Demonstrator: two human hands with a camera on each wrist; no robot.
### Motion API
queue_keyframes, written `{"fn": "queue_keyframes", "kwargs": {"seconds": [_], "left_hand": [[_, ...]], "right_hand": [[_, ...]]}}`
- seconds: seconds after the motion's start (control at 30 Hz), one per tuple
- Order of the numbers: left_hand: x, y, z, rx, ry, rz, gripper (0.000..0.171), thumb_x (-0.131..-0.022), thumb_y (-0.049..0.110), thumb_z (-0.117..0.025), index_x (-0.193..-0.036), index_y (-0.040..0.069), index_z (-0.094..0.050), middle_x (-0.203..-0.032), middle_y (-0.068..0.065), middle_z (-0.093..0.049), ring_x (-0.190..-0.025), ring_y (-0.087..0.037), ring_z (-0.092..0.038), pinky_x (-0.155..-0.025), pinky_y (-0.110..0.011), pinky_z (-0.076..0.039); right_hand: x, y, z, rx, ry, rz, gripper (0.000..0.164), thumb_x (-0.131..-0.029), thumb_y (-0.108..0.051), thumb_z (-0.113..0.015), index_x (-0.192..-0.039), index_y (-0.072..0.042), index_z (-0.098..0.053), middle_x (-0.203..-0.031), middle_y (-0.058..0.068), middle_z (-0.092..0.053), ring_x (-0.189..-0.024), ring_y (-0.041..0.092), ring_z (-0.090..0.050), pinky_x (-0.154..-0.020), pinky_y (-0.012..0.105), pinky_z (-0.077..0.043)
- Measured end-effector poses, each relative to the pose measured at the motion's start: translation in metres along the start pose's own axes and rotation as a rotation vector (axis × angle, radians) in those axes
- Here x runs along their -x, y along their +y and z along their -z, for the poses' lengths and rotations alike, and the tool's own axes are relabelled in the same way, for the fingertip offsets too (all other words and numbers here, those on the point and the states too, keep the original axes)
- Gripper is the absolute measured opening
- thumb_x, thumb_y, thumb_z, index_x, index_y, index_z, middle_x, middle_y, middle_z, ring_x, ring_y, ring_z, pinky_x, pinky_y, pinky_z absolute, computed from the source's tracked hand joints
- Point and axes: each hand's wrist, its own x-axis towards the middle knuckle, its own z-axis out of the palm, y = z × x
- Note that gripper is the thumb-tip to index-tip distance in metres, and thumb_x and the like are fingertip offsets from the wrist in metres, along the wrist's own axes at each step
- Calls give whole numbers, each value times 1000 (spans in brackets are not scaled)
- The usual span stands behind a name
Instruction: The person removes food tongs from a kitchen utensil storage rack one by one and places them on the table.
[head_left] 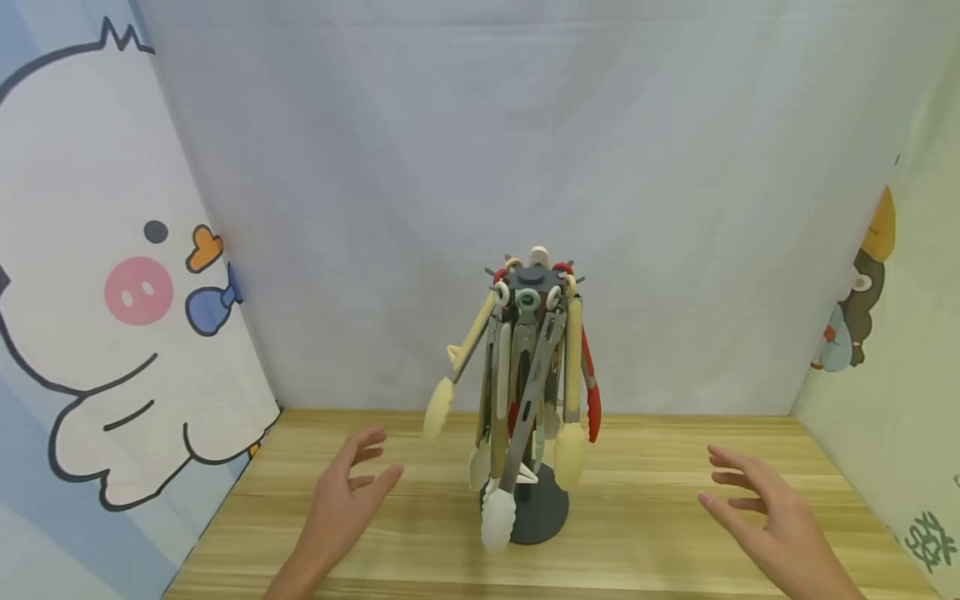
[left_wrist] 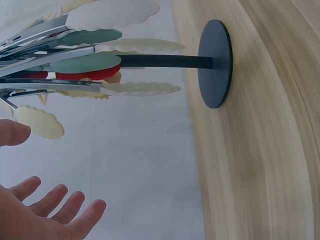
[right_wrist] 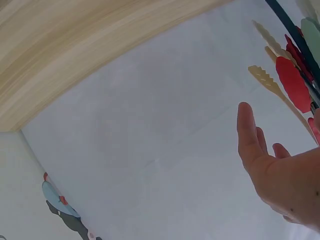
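A dark rack with a round base point(head_left: 542, 521) stands on the table, hung all round with several kitchen tongs. Their tips are cream, white, red and pale green; a white-tipped pair point(head_left: 498, 521) hangs lowest at the front, a cream-tipped pair point(head_left: 438, 408) juts out leftward, and a red-tipped pair point(head_left: 593, 412) hangs on the right. To the left of the rack my left hand point(head_left: 348, 496) is held with fingers spread and loosely bent, touching nothing. My right hand point(head_left: 772, 517) hovers farther off on the right side, likewise holding nothing. The tongs at the back are partly hidden.
The wooden table point(head_left: 645, 558) reaches back to a pale cloth wall point(head_left: 675, 208). At the left hangs a cloth with a cartoon animal point(head_left: 82, 208); another printed cloth point(head_left: 907, 400) closes the right side.
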Motion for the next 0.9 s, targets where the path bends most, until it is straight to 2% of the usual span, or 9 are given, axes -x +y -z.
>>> {"fn": "queue_keyframes", "kwargs": {"seconds": [0.1, 0.37, 0.53, 0.73, 0.9], "left_hand": [[-1, 4, 1, 13, 14, -30, 50, -88, 33, -68, -131, 19, -48, -130, -2, -52, -118, -24, -51, -87, -41, -48], [-9, 18, 8, 38, 55, -153, 46, -89, 21, -68, -131, 16, -50, -129, -2, -54, -113, -18, -53, -84, -31, -51], [-16, 28, 12, 59, 52, -182, 45, -89, 21, -68, -131, 18, -51, -126, -1, -56, -111, -15, -53, -84, -29, -50], [-20, 38, 13, 61, 16, -195, 46, -90, 24, -67, -132, 20, -49, -127, -1, -54, -114, -17, -52, -86, -32, -50], [-24, 47, 13, 65, 3, -219, 46, -90, 25, -66, -133, 22, -49, -128, 1, -54, -116, -17, -51, -88, -31, -48]], "right_hand": [[0, -3, 1, -20, 12, 18, 49, -86, -10, -70, -132, -10, -53, -122, -26, -46, -99, -9, -52, -71, 13, -48], [-6, -14, 4, -60, 29, 44, 50, -85, -7, -71, -131, -14, -53, -119, -21, -52, -98, -5, -57, -71, 14, -49], [-12, -20, 5, -69, 44, 73, 51, -83, -4, -72, -130, -14, -54, -117, -18, -55, -97, -2, -59, -72, 14, -49], [-15, -28, 6, -74, 20, 69, 50, -85, -7, -71, -130, -18, -54, -117, -14, -57, -97, 0, -60, -72, 14, -49], [-22, -36, 7, -85, 15, 86, 46, -86, -7, -70, -128, -16, -55, -116, -11, -58, -96, 1, -60, -72, 15, -49]]}}
